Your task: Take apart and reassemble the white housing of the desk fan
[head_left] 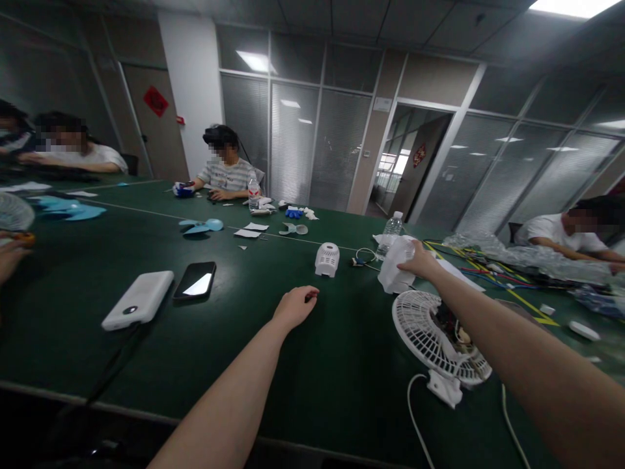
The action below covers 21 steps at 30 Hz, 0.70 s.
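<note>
My right hand [420,262] reaches out at the right and is closed on the edge of a white translucent plastic piece [394,268], perhaps a bag or a container. Below that arm lies a white fan grille [415,326] with wires and dark parts inside, partly hidden by my forearm. My left hand [294,307] rests low over the table with its fingers curled. Something small, dark and reddish shows at its fingertips, too small to name. Just beyond that hand stands a white vented plastic cover [327,259].
On the green table [234,352] lie a white power bank [141,299], a phone [195,281] and a blue fan blade [201,226]. A water bottle [392,229] stands behind the white plastic piece. Cables [508,280] run at the right. Several people sit around the table.
</note>
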Each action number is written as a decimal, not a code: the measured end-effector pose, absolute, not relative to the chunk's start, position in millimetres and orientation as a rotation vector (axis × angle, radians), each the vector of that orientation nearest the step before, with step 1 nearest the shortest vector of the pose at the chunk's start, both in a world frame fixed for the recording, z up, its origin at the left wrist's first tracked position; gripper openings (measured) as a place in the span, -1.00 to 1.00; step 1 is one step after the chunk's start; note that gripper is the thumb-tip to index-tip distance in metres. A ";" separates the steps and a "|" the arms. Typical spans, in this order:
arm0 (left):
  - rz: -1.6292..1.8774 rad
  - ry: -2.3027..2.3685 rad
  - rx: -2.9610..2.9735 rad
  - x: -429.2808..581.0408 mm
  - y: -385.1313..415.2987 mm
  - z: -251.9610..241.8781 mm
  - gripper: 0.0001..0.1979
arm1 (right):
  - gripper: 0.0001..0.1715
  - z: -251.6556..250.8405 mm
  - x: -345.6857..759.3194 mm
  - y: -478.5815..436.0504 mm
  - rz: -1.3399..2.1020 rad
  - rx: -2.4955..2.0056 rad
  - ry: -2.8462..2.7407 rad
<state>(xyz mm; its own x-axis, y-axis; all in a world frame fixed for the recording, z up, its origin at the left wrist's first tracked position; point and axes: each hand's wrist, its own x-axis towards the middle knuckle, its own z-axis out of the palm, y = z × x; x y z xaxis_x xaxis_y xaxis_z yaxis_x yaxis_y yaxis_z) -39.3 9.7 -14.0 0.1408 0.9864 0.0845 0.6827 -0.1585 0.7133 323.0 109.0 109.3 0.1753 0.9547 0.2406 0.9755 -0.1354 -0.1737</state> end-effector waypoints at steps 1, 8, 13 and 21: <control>0.768 1.594 1.906 -39.5 9.9 -14.6 -0.67 | 0.13 109.2 323.6 108.6 -0.109 -2.179 -1.838; 0.747 1.599 1.901 -40.4 10.4 -14.0 -0.66 | 0.11 108.3 329.8 104.5 -0.149 -2.267 -1.749; 0.736 1.602 1.892 -40.8 9.4 -12.0 -0.66 | 0.14 110.7 334.5 99.9 -0.172 -2.313 -1.708; 0.768 1.588 1.923 -40.5 11.7 -17.5 -0.67 | 0.14 111.4 336.9 102.6 -0.181 -2.265 -1.760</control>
<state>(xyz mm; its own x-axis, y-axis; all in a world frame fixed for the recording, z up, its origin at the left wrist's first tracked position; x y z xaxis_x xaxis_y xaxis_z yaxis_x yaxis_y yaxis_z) -40.5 11.7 -17.5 0.1494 0.9842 0.0952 0.6853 -0.1724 0.7075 336.9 102.6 111.4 0.2559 0.9313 0.2591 0.9646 -0.2281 -0.1327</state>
